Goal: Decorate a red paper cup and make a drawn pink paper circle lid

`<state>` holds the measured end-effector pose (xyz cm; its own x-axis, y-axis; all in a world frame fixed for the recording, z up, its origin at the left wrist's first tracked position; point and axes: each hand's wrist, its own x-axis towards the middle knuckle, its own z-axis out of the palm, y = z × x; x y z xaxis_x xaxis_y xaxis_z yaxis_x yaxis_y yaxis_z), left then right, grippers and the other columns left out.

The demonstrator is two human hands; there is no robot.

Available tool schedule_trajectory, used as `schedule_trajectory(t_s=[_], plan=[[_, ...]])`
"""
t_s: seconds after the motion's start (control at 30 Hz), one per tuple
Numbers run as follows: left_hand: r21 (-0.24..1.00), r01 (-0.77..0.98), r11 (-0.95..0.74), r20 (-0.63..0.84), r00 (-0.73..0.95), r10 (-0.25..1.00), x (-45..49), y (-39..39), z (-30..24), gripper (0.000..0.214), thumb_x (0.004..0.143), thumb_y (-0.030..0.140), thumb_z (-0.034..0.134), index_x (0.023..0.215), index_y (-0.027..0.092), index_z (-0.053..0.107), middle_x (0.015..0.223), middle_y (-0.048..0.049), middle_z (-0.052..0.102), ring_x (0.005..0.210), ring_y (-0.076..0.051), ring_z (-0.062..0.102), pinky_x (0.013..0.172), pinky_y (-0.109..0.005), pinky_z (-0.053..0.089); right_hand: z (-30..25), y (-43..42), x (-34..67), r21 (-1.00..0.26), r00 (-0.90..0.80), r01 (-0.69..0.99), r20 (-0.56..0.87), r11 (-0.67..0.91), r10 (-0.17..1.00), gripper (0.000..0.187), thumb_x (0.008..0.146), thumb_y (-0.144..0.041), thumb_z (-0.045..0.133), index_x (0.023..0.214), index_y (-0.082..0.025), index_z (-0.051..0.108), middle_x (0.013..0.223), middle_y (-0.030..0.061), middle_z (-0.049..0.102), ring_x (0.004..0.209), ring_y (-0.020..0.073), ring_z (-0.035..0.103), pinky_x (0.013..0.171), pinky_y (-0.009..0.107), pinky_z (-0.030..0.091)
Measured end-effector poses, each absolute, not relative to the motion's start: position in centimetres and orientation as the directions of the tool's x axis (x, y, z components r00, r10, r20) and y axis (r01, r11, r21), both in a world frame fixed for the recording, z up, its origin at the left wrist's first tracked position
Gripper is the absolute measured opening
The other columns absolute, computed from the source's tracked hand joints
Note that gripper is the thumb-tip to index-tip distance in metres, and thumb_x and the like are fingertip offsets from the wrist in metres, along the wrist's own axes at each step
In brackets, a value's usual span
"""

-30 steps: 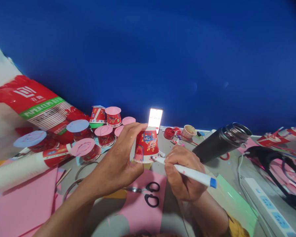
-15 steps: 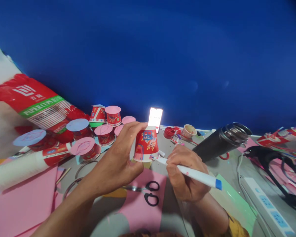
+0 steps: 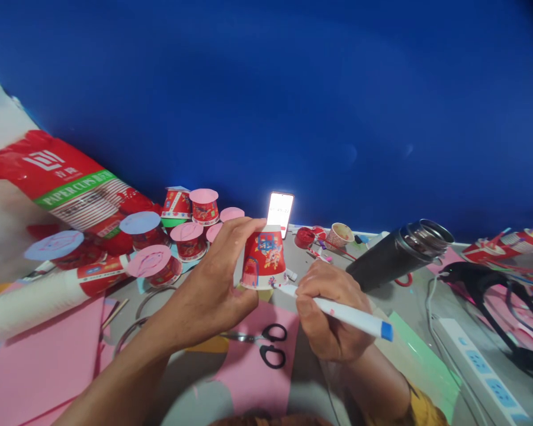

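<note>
Now the left hand [image 3: 213, 287] curls round an upside-down cup [image 3: 265, 260], while the right hand [image 3: 333, 313], just right of it, pinches a pen [image 3: 353, 316] slanting leftward, tip at the cup's lower rim.

Blue wall [image 3: 266, 106] — faintly smudged | grey tabletop [image 3: 415, 299] — shadowed foreground

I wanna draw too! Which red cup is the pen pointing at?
The upside-down red cup in the left hand: the right hand points the white pen at its rim, not at the other red cups.
</note>
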<state>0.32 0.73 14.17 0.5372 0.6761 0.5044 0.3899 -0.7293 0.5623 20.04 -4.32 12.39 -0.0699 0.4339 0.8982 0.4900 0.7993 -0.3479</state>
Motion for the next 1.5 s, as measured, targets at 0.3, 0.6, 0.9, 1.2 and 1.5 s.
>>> schedule_trajectory(t_s=[0.3, 0.6, 0.9, 1.2, 1.5], plan=[[0.544, 0.390, -0.743, 0.519, 0.539, 0.663, 0.29, 0.79, 14.08, 0.077, 0.080, 0.008, 0.057, 0.152, 0.026, 0.036, 0.155, -0.0122, 0.047, 0.146, -0.029, 0.048, 0.123, -0.051, 0.046, 12.35, -4.35, 20.22, -0.337, -0.107, 0.484, 0.893, 0.808, 0.437, 0.012, 0.089, -0.012, 0.059, 0.086, -0.022, 0.062, 0.066, -0.0009, 0.066, 0.054, 0.0157, 0.061, 0.054, 0.031, 0.049], [0.575, 0.395, -0.716, 0.497, 0.527, 0.690, 0.23, 0.97, 13.76, 0.079, 0.079, 0.007, 0.057, 0.152, 0.028, 0.036, 0.157, -0.0118, 0.046, 0.151, -0.031, 0.043, 0.123, -0.053, 0.046, 12.15, -4.48, 20.47, -0.357, -0.032, 0.501, 0.903, 0.789, 0.429, 0.012, 0.087, -0.010, 0.060, 0.086, -0.022, 0.063, 0.068, -0.0008, 0.067, 0.055, 0.0154, 0.061, 0.055, 0.032, 0.049], [0.589, 0.386, -0.710, 0.484, 0.535, 0.693, 0.09, 0.89, 13.73, 0.081, 0.079, 0.009, 0.059, 0.153, 0.029, 0.035, 0.160, -0.0112, 0.045, 0.152, -0.032, 0.042, 0.124, -0.052, 0.046, 12.25, -4.48, 20.49, -0.360, -0.061, 0.480, 0.896, 0.800, 0.440, 0.012, 0.088, -0.010, 0.060, 0.085, -0.021, 0.063, 0.067, -0.0009, 0.065, 0.055, 0.0151, 0.060, 0.055, 0.031, 0.049], [0.602, 0.380, -0.703, 0.479, 0.532, 0.698, 0.02, 0.75, 13.64, 0.083, 0.077, 0.008, 0.060, 0.154, 0.030, 0.036, 0.161, -0.0099, 0.045, 0.152, -0.032, 0.043, 0.125, -0.052, 0.045, 11.74, -4.41, 20.56, -0.371, -0.011, 0.449, 0.908, 0.813, 0.420, 0.011, 0.088, -0.011, 0.061, 0.084, -0.021, 0.064, 0.068, -0.0003, 0.065, 0.057, 0.0158, 0.059, 0.055, 0.033, 0.047], [0.612, 0.383, -0.692, 0.465, 0.534, 0.707, -0.04, 0.78, 13.76, 0.086, 0.075, 0.006, 0.059, 0.154, 0.031, 0.036, 0.161, -0.0091, 0.046, 0.151, -0.033, 0.045, 0.125, -0.053, 0.045, 11.95, -4.37, 20.58, -0.364, -0.013, 0.447, 0.911, 0.817, 0.413, 0.011, 0.087, -0.010, 0.060, 0.085, -0.020, 0.064, 0.068, -0.0004, 0.064, 0.056, 0.0151, 0.058, 0.055, 0.032, 0.046]])
